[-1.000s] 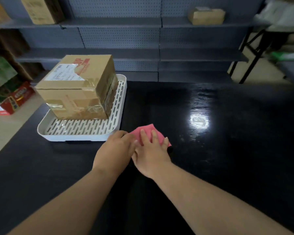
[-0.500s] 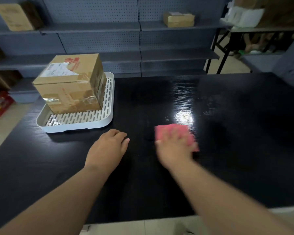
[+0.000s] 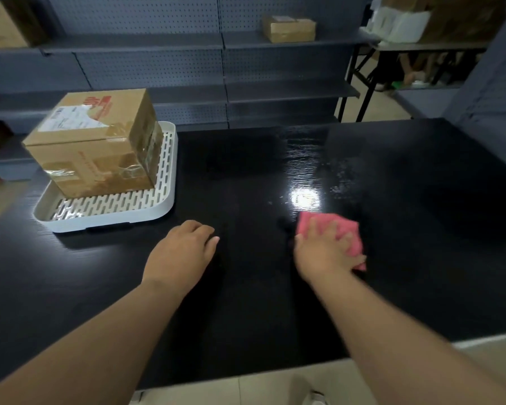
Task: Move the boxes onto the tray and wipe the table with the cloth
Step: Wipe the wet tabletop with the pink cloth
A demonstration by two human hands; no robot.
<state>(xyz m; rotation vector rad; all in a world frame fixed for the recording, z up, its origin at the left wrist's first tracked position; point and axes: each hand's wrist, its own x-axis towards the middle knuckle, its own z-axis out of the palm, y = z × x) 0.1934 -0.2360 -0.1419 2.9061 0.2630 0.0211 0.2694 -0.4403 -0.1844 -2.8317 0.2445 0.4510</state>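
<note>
A taped cardboard box [image 3: 97, 144] stands on the white slotted tray [image 3: 146, 210] at the far left of the black table [image 3: 260, 302]; whether a second box lies under it I cannot tell. My right hand [image 3: 324, 249] presses flat on a pink cloth [image 3: 345, 232] on the table, right of centre, just below a bright light reflection. The cloth's far and right edges show past the fingers. My left hand [image 3: 184, 252] rests palm down on the table in front of the tray, fingers loosely curled, holding nothing.
Grey pegboard shelving [image 3: 187, 62] runs behind the table, with a small cardboard box [image 3: 288, 27] on an upper shelf. A folding table [image 3: 421, 48] with white items stands at the back right. The table's near edge [image 3: 362, 356] meets pale floor.
My right hand slid the pink cloth from beside the left hand to the right across the table. The left hand stayed put near the tray. The view shifted right.
</note>
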